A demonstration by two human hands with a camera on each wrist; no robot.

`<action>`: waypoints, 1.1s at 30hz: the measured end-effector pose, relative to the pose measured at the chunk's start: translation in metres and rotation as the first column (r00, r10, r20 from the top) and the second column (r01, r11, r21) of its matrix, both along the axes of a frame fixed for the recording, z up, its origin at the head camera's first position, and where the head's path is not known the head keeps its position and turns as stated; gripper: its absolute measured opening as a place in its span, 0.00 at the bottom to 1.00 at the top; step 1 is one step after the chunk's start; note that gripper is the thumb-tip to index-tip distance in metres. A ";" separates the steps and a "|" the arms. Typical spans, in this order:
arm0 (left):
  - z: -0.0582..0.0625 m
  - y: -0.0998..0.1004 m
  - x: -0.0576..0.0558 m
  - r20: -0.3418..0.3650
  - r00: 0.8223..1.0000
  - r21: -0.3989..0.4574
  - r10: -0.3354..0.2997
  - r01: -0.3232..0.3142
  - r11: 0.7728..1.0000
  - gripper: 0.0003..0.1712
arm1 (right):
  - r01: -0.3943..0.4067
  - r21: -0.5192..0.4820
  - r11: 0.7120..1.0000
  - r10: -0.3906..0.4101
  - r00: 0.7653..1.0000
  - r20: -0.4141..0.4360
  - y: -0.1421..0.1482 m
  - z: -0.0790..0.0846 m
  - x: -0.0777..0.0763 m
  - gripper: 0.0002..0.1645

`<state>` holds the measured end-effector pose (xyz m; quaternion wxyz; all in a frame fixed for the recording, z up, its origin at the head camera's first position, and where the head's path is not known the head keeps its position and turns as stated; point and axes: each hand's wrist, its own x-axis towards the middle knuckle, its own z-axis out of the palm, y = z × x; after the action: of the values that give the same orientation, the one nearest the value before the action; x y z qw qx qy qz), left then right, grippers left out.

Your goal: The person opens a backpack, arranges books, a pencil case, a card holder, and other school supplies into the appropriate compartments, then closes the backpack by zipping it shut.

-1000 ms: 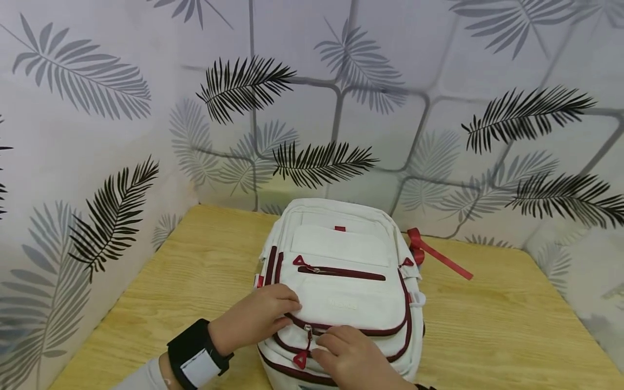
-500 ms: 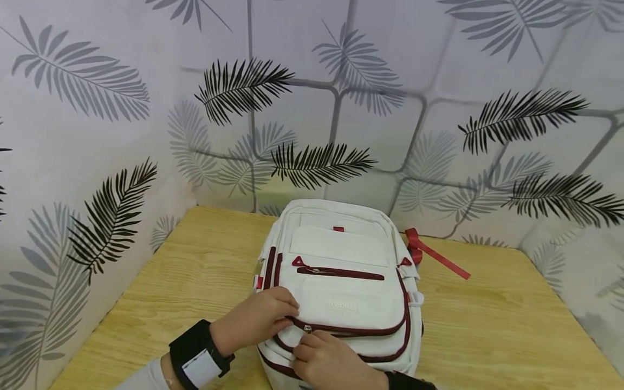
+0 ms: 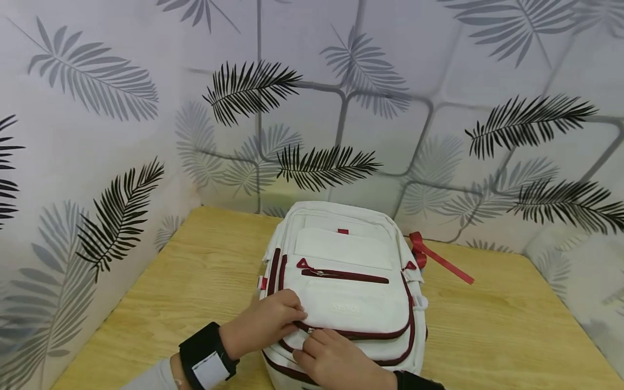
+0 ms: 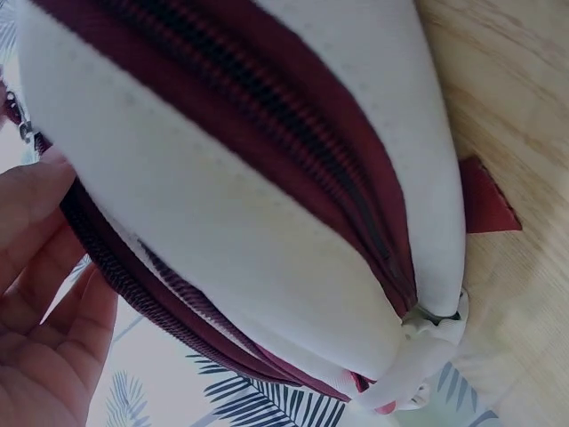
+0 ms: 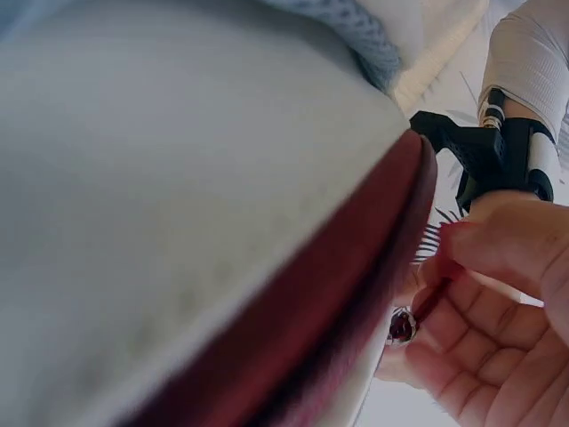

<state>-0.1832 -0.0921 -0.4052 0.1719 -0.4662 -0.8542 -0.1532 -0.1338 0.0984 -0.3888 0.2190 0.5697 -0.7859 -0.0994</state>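
Note:
A white backpack (image 3: 351,303) with dark red zipper trim lies front side up. My left hand (image 3: 265,320) pinches the left corner of its front pocket edge; the left wrist view shows the thumb (image 4: 36,191) on the fabric beside the zipper and the fingers on the other side. Just to the right, my right hand (image 3: 341,360) holds the front pocket's zipper pull. In the right wrist view the red pull tab (image 5: 449,253) sits between thumb and fingers, with the metal slider (image 5: 403,326) close to the fingertips. From the head view the tab is hidden by the right hand.
The backpack rests on a wooden table (image 3: 487,319) against walls (image 3: 312,97) with a leaf pattern. A loose red strap (image 3: 446,262) extends from its far right side. Another zipped pocket (image 3: 345,276) crosses its front, with a red triangular pull (image 3: 303,264).
The zipper pull hung free one second ago; my right hand has moved left onto it and now grips it. My left hand keeps its hold on the pocket edge. The head view has shifted slightly.

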 end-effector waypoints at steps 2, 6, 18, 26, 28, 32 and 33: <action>-0.002 0.000 -0.001 -0.021 1.000 0.009 -0.006 0.006 1.000 0.10 | -0.026 -0.012 1.000 0.026 0.999 -0.026 0.001 0.002 0.000 0.04; -0.005 0.000 -0.001 -0.052 0.998 0.029 -0.019 0.021 0.999 0.09 | -0.070 -0.024 0.997 0.069 0.997 -0.032 0.006 0.008 0.002 0.04; -0.007 -0.002 -0.001 -0.129 0.991 0.053 -0.045 0.052 0.997 0.06 | -0.081 -0.105 0.991 0.089 0.993 0.072 0.026 0.020 0.004 0.03; -0.007 -0.004 -0.003 -0.132 0.990 0.067 -0.052 0.061 0.996 0.06 | -0.046 -0.160 0.986 0.071 0.985 0.158 0.041 0.020 0.000 0.08; -0.007 -0.005 -0.003 -0.133 0.990 0.072 -0.054 0.065 0.995 0.06 | -0.037 -0.149 0.988 0.065 0.980 0.189 0.043 0.021 0.000 0.08; -0.007 -0.005 -0.004 -0.143 0.988 0.065 -0.056 0.066 0.996 0.07 | -0.039 -0.166 0.985 0.075 0.974 0.216 0.049 0.020 -0.002 0.08; -0.008 -0.005 -0.004 -0.141 0.989 0.064 -0.053 0.062 0.996 0.07 | -0.044 -0.174 0.984 0.081 0.974 0.211 0.051 0.020 -0.002 0.08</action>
<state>-0.1875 -0.0969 -0.4133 0.2421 -0.4942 -0.8206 -0.1542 -0.1361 0.1490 -0.3690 0.1820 0.5811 -0.7924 0.0372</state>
